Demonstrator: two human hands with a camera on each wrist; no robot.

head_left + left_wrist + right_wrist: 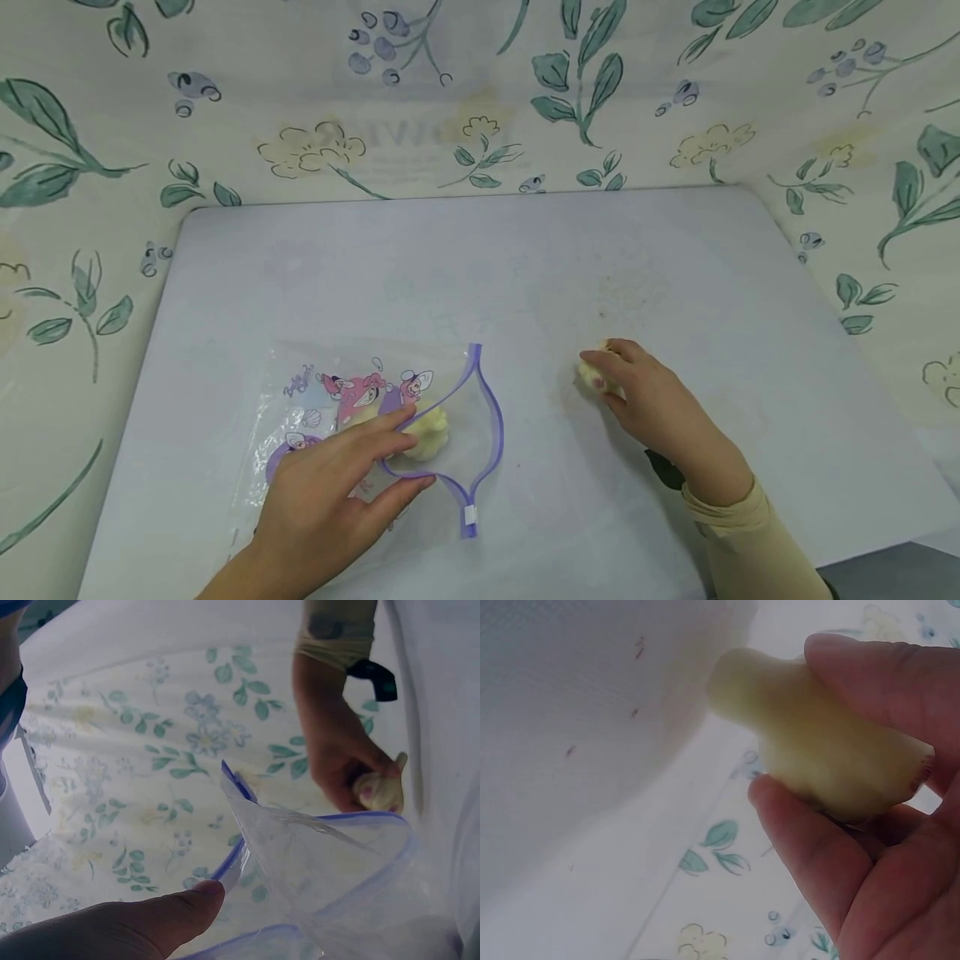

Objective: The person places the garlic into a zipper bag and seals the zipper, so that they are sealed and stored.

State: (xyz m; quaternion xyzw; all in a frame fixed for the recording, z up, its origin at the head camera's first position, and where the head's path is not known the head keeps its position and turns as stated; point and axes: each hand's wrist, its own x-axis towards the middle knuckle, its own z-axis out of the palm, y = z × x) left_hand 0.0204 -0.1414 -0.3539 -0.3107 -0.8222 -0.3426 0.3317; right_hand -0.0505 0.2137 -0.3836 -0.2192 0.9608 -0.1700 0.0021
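Note:
My right hand [663, 408] pinches a pale yellow, knobbly piece of ginger [817, 735] between thumb and fingers, to the right of a clear zip bag [450, 400]. Reddish marks show at one end of the ginger. The bag lies flat with its purple-edged mouth spread toward the right hand. Across the bag, my left hand [322, 483] rests with straight fingers, its thumb [187, 907] apart from them at the purple edge. Just inside the mouth sits another lobed yellow piece [429, 433], partly hidden by the fingers. Cartoon figures are printed on the bag.
A white slider [470, 514] sits at the near end of the bag's zip. Small brown crumbs dot the white table [525, 275] behind the right hand. Flower-patterned cloth [420, 108] rises along the table's back and sides.

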